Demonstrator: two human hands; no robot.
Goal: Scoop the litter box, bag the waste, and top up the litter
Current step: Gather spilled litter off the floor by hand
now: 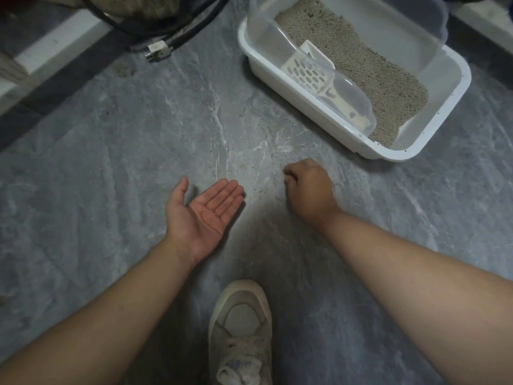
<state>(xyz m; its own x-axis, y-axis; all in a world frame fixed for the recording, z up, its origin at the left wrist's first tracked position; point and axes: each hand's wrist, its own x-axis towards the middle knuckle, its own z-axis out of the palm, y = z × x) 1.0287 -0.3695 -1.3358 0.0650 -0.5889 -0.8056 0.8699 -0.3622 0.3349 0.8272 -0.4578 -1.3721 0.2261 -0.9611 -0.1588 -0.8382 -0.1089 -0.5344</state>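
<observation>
Curled fingers on the right hand (pixel 309 187) press down against the grey stone floor (pixel 111 168) at centre frame, knuckles up; whether they pinch stray grains of litter or hold nothing cannot be told, since the fingertips are hidden under the hand. Just to its left, the left hand (pixel 204 211) lies palm up, fingers straight and relaxed, cupped like a tray and holding nothing visible. Scattered specks dot the floor between and above the two hands, so the likely step is gathering spilled grains into the waiting palm. Up and to the right of both hands sits the white litter box (pixel 433 145), its near corner close to the right hand, its long axis running from the upper middle of the frame down toward the right edge. Grey litter (pixel 369 70) fills it, and a slotted scoop (pixel 311 72) lies along its left side under a clear plastic cover (pixel 266 37), handle pointing down-right. The right hand is plainly the nearer one to the box; the left would have to cross over. A pale sneaker (pixel 241 323) stands at bottom centre, and black cables (pixel 172 29) with a plug lie in the upper left.
</observation>
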